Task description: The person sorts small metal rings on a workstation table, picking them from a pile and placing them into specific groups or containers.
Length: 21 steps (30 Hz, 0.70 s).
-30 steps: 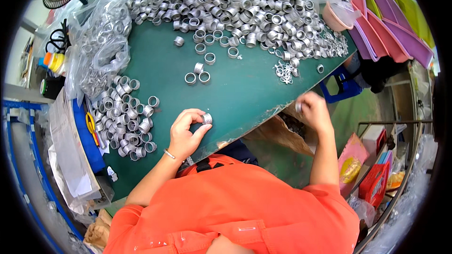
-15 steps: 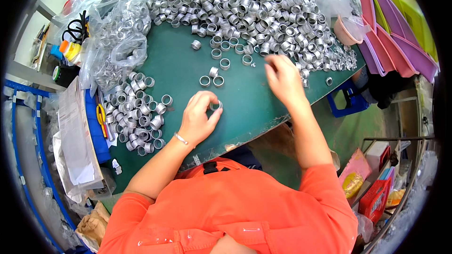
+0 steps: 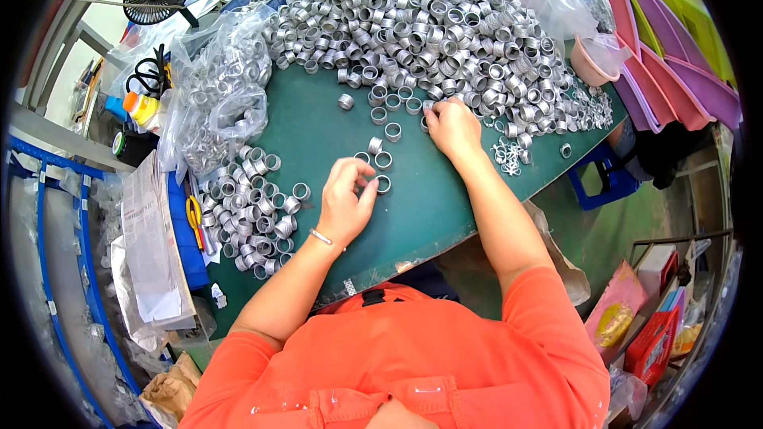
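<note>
Broadly, the green counter (image 3: pixel 306 115) is topped toward twelve o'clock by a heap of ridged silver rings (image 3: pixel 429 24), reached at its lower edge by the right grip (image 3: pixel 455 129), whose hold cannot be told. The left grip (image 3: pixel 346 200) is loosely parted, and just beside it, at two o'clock, one hollow ring (image 3: pixel 389 186) is seen.

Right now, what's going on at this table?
Someone in an orange top is working at a green table. The left hand is right beside a silvery ring; whether they touch is hard to tell. The right hand is at the near edge of a large ring pile. A smaller pile lies to the left, next to a clear plastic bag.
</note>
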Tool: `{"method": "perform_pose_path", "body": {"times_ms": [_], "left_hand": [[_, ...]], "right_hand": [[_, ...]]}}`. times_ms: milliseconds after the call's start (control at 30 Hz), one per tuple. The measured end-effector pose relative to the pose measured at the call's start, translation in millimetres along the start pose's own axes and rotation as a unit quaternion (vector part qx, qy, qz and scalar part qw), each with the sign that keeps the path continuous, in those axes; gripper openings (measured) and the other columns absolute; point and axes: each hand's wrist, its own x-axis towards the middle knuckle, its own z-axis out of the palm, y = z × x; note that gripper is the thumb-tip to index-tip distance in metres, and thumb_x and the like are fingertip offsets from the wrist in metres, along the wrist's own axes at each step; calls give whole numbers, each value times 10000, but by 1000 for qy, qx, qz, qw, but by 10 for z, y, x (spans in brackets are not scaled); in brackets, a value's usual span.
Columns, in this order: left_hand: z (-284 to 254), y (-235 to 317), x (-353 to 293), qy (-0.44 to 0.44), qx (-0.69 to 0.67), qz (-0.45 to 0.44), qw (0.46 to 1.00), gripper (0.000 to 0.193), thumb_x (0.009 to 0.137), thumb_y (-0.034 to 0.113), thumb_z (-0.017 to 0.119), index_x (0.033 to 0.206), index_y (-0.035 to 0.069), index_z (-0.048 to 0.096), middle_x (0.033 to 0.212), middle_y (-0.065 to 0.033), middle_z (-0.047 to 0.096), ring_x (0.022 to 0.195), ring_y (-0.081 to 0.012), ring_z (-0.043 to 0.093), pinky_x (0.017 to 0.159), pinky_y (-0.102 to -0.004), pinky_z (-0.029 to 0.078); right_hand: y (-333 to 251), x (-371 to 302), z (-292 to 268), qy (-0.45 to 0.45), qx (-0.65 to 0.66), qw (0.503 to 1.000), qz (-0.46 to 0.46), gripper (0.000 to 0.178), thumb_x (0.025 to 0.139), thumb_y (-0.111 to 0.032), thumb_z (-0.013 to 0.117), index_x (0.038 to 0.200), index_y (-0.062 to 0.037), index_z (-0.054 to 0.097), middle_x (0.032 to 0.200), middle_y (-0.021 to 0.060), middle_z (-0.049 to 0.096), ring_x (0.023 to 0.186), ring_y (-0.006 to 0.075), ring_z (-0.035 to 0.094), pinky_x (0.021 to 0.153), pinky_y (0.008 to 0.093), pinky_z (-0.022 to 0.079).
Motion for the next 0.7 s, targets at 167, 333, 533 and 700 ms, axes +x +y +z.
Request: {"method": "perform_pose_path", "body": {"times_ms": [167,333,533,700], "left_hand": [[-132,-6,165,31,-30,-28,999,192,769,-54,658,936,9,586,919,-41,569,715,-100,564,635,-231,477],[-120,57,155,26,-109,-35,993,191,810,-39,647,983,2,575,948,-26,585,791,-84,570,706,-221,479],[-48,262,134,-34,-170,-32,984,218,838,9,651,1037,7,562,971,-36,603,839,-93,582,756,-220,478],[-224,155,84,-52,-9,-49,997,306,782,43,691,1058,27,561,896,-54,568,615,-83,508,587,-237,442]], "right_hand": [[-38,-56,-126,2,240,971,1,169,837,-191,670,866,-27,697,834,78,620,743,198,619,669,323,488],[-255,-333,-333,-88,543,835,19,114,872,-80,650,919,22,667,858,8,615,721,75,549,631,231,433],[-195,-918,-601,-5,642,766,-32,106,848,38,622,922,-8,560,970,93,592,836,121,581,714,263,510],[974,-1668,-747,154,257,953,50,81,824,-6,602,893,-19,560,870,46,564,692,107,504,635,240,443]]}}
